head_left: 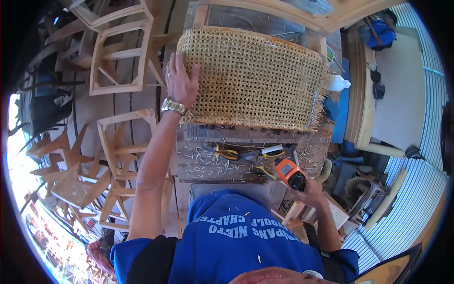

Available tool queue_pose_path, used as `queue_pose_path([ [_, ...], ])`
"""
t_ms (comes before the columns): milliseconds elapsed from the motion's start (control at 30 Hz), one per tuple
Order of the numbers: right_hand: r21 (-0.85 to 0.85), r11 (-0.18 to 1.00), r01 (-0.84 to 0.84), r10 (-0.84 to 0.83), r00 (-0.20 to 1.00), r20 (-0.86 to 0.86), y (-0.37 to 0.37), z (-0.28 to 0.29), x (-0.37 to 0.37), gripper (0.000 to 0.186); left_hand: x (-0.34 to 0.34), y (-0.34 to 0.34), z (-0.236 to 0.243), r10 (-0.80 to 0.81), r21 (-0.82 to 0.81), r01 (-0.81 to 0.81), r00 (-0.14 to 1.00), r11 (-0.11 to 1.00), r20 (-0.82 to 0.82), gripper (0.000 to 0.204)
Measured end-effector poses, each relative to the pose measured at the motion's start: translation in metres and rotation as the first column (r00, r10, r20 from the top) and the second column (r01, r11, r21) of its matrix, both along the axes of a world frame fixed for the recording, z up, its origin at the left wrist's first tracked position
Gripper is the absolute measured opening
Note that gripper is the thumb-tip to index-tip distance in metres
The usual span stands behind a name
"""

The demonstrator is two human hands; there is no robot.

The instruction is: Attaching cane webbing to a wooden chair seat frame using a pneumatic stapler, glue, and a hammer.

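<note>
A panel of woven cane webbing (250, 78) on a wooden frame lies across the workbench, with frayed strands along its right edge. My left hand (182, 81) lies flat on the panel's left end, fingers spread, a metal watch on the wrist. To the lower right, my right hand (309, 191) grips an orange and black handheld tool (290, 173), shaped like a staple gun. The tool is apart from the panel, and its working end cannot be made out. Pliers with yellow-and-black handles (226, 153) lie between the panel and my body.
Cane offcuts litter the workbench (198, 165), where another yellow-handled tool (265, 172) lies. A white bottle (337, 83) is beside the panel's right edge. Wooden chair frames (120, 57) stand at left, and a wooden frame (283, 14) crosses the far side. Boards (397, 85) lie at right.
</note>
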State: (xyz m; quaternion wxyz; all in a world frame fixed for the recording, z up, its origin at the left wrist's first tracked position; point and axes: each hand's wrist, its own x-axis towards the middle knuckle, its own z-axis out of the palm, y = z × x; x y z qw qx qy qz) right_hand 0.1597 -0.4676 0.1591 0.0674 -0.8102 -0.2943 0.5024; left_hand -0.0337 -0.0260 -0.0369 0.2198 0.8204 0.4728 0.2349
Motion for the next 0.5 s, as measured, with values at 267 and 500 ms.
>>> queue_pose_path([
  [267, -0.054, 0.999, -0.005, 0.007, 0.999, 0.035, -0.011, -0.013, 0.025, 0.063, 0.034, 0.101, -0.01, -0.204, 0.011, 0.204, 0.978, 0.979, 0.038, 0.084],
  [500, -0.034, 0.998, -0.056, 0.054, 0.996, -0.067, -0.027, -0.02, 0.07, 0.059, 0.027, 0.162, -0.005, -0.256, -0.596, 0.332, 0.943, 0.732, 0.21, 0.079],
])
